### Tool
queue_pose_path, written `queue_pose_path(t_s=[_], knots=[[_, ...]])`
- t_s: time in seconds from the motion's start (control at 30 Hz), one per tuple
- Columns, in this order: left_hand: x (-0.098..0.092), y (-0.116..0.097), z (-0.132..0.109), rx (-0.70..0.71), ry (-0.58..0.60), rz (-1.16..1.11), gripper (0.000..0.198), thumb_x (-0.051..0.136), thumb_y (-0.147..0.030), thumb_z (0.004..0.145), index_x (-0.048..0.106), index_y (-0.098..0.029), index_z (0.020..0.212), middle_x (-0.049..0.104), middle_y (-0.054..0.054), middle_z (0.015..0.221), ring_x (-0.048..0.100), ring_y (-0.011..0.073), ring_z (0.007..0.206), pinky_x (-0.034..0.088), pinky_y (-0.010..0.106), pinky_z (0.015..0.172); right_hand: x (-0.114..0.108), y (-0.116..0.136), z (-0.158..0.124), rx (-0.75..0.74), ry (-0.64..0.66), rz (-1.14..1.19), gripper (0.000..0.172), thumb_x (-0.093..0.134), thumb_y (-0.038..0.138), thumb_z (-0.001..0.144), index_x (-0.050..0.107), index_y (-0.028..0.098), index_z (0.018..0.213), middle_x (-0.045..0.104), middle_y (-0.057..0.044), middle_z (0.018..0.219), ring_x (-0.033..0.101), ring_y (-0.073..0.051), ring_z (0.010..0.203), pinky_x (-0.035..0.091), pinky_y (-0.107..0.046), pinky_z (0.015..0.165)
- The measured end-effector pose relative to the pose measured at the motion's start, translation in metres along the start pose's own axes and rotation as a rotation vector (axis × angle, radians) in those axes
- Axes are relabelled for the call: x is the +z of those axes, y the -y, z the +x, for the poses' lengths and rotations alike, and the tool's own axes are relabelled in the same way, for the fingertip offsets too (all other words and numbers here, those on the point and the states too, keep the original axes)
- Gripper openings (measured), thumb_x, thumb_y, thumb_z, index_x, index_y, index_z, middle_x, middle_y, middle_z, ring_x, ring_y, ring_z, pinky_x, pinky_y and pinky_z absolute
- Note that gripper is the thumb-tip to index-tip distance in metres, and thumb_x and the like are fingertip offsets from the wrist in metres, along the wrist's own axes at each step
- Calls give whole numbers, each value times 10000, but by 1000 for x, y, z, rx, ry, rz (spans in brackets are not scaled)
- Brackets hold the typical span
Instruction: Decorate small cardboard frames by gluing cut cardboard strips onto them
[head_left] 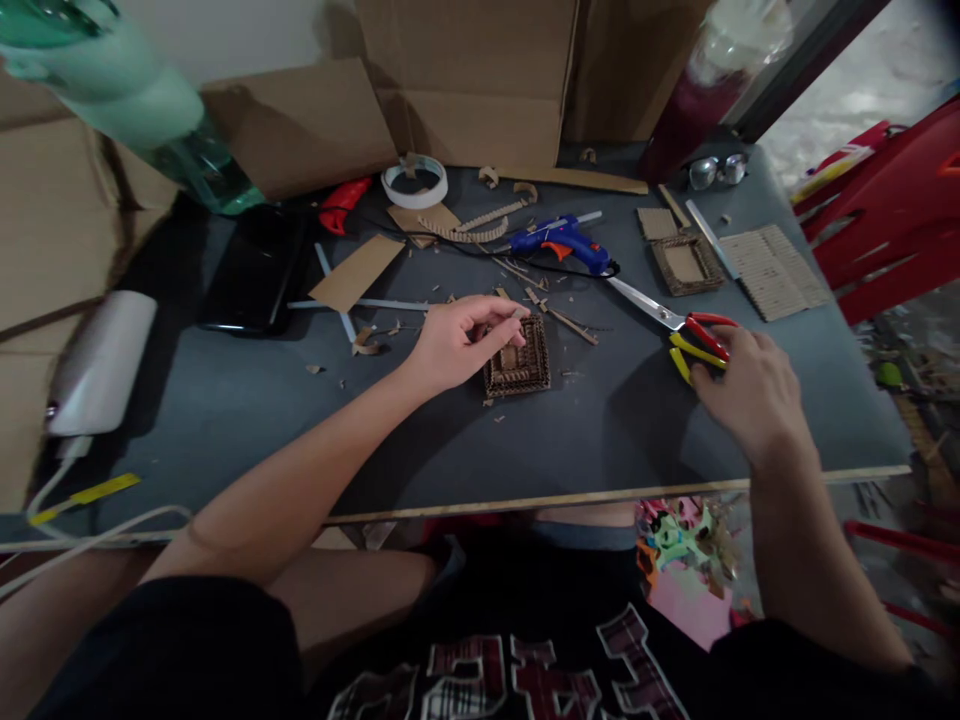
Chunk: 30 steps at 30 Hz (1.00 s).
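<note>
My left hand is closed in a pinch over a small square box of corrugated cardboard strips. A tiny cardboard piece shows between its thumb and fingertip. On the right, my right hand has its fingers closed at the red and yellow handles of scissors. The scissors lie low over the table, blades pointing to the upper left. A blue hot glue gun rests just beyond the blade tips.
Cardboard scraps and glue sticks litter the dark table. Behind are a roll of white tape, a green bottle and a red-filled bottle. A second cardboard frame and corrugated sheet lie right; a black phone, left.
</note>
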<state>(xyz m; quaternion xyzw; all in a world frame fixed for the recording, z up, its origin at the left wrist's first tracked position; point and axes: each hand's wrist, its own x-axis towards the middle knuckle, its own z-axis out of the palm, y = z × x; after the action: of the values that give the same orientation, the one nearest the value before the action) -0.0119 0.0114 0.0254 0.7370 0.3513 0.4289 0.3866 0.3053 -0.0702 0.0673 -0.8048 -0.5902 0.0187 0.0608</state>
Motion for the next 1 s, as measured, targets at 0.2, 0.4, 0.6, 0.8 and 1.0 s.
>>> queue_pose_path(t_s=[0.2,0.4,0.6,0.8,1.0], knots=[[-1,2,2,-20,-62,-52,247,639,-334,893,747,-127,973,745,37,683,617,79,536,423,205,489,10,-17,8,37,-6,-58,527,549,215,843,599,44,1339,588,-287,1323,561,-382,1232,442,-490,1033],[0,2,4,-35,-111,-53,209,651,-313,843,734,-133,911,711,19,605,506,51,441,352,200,437,15,-35,29,-149,-24,88,463,604,328,808,689,116,1210,708,-194,1202,649,-312,1115,469,-431,1014],[2,6,4,-57,-88,-223,133,600,-273,861,640,-166,793,676,-6,619,610,75,553,464,199,544,2,-35,28,-99,243,-181,524,632,364,695,634,120,1159,708,-171,1035,668,-315,912,494,-387,774],[2,-9,1,-40,-42,-194,336,548,-314,941,688,-184,665,709,12,667,610,77,613,485,222,619,-21,-50,18,154,308,245,238,685,390,701,606,218,846,532,-7,599,507,-177,552,361,-317,555],[9,-14,-4,-186,-12,-234,255,683,-391,854,803,-169,884,790,63,787,588,79,540,491,210,514,-39,-39,-6,174,720,867,667,707,838,596,542,213,759,330,80,558,247,-46,422,151,-222,388]])
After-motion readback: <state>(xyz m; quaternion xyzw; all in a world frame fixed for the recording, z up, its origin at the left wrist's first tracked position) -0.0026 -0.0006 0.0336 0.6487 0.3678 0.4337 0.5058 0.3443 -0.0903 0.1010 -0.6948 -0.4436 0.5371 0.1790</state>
